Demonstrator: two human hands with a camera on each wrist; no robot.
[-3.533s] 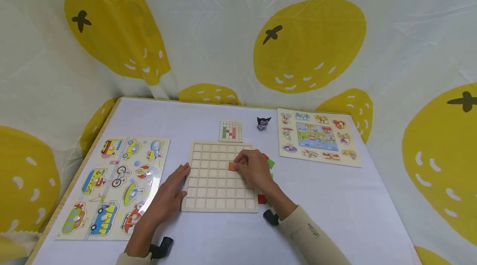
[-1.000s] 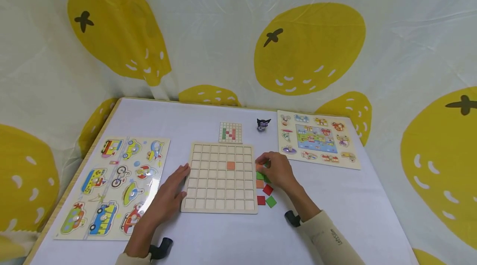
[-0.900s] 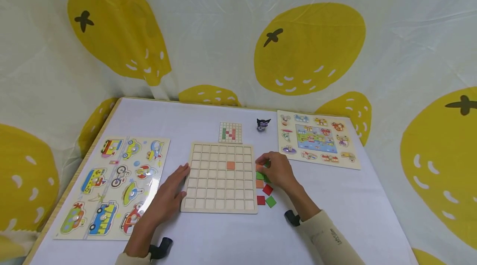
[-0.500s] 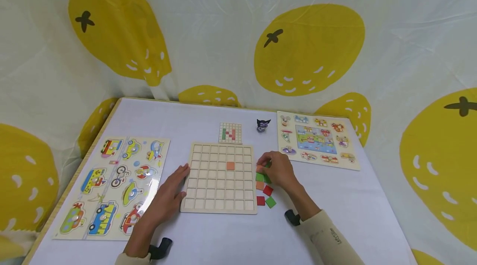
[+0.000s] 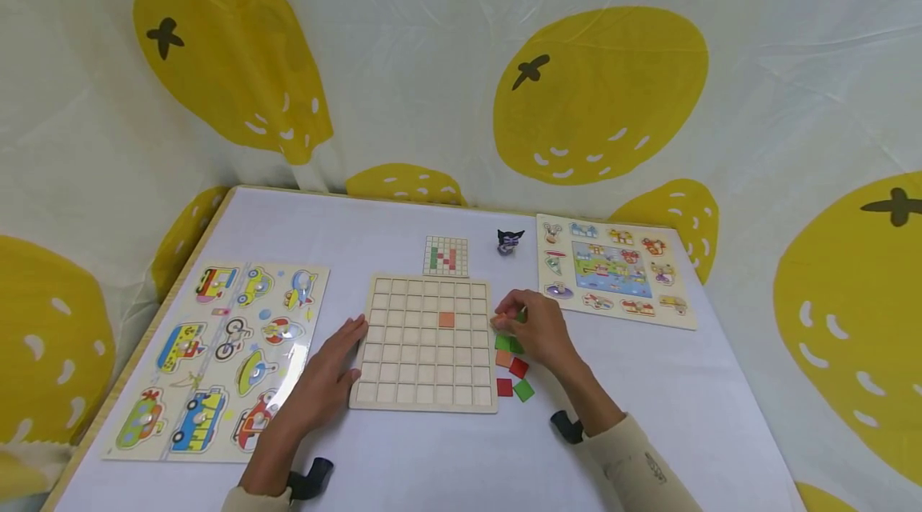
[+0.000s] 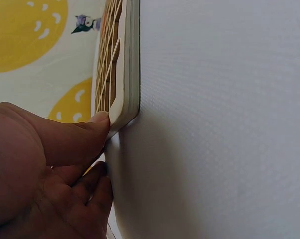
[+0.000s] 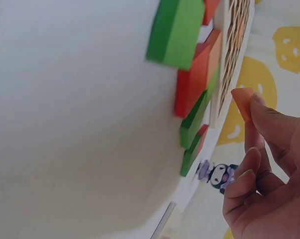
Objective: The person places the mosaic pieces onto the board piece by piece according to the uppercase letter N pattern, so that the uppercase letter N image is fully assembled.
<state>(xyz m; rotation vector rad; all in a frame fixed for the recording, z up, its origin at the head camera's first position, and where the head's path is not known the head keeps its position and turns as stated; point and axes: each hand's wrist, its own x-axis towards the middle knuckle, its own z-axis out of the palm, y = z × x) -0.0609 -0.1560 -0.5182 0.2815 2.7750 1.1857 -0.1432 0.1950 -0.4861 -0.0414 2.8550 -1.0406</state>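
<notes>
A wooden grid board lies in the middle of the table, with one orange tile set in a cell right of centre. My left hand rests along the board's left edge; in the left wrist view its thumb touches the near corner. Just beyond the right edge, my right hand pinches another orange tile between thumb and finger, held up above the loose tiles. Those are green, red and orange, some of them partly hidden under the hand.
A small pattern card with green and red squares lies behind the board. Near it stands a dark figurine. A vehicle puzzle takes up the left side, and a second picture puzzle sits at the back right.
My right hand has left the orange tile in its cell, moved right to the loose tiles and lifted another orange one. My left hand has stayed at the board's edge.
</notes>
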